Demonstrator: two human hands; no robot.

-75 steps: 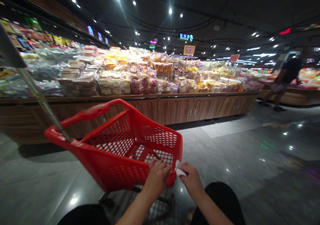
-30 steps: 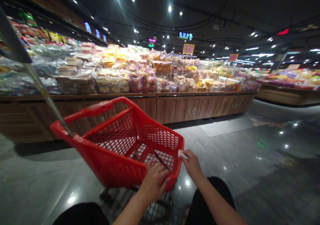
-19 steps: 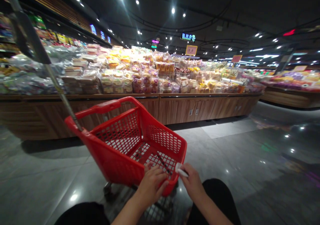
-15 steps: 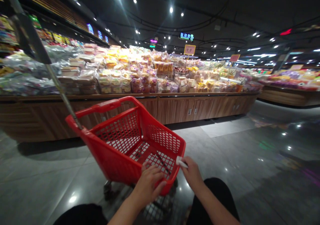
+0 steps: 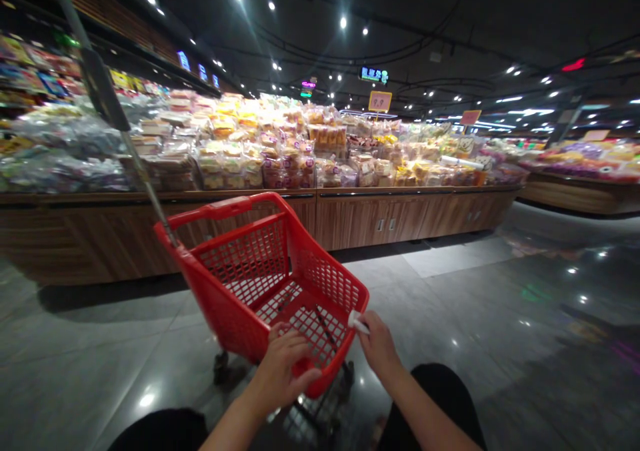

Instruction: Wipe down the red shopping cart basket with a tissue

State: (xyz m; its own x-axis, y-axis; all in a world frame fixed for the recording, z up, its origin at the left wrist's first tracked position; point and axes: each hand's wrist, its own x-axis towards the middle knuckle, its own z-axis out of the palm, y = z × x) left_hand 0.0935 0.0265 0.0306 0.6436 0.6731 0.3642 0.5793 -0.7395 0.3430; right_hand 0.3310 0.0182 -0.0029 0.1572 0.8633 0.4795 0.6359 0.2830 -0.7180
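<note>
Red basket (image 5: 223, 304) sits low in the centre of frame. My left hand (image 5: 283, 365) is curled tight over its near rim, and my right hand (image 5: 379, 345) pinches a white wipe (image 5: 356, 321) against the rim's corner. A wooden counter (image 5: 400, 217) runs across mid-frame behind.

Ceiling spotlights (image 5: 343, 22) flared into streaks against a dark ceiling high above the grip. Beyond it, packaged goods (image 5: 280, 147) glowed almost washed out, and the polished floor (image 5: 450, 291) to its right threw back glare spots. The red basket (image 5: 235, 314), the left hand (image 5: 283, 365) clasping its rim and the right hand (image 5: 379, 345) pinching a white scrap (image 5: 357, 322) were fairly sharp. Shelves (image 5: 55, 144) far left of the grip were blurred, and the edges bowed.
</note>
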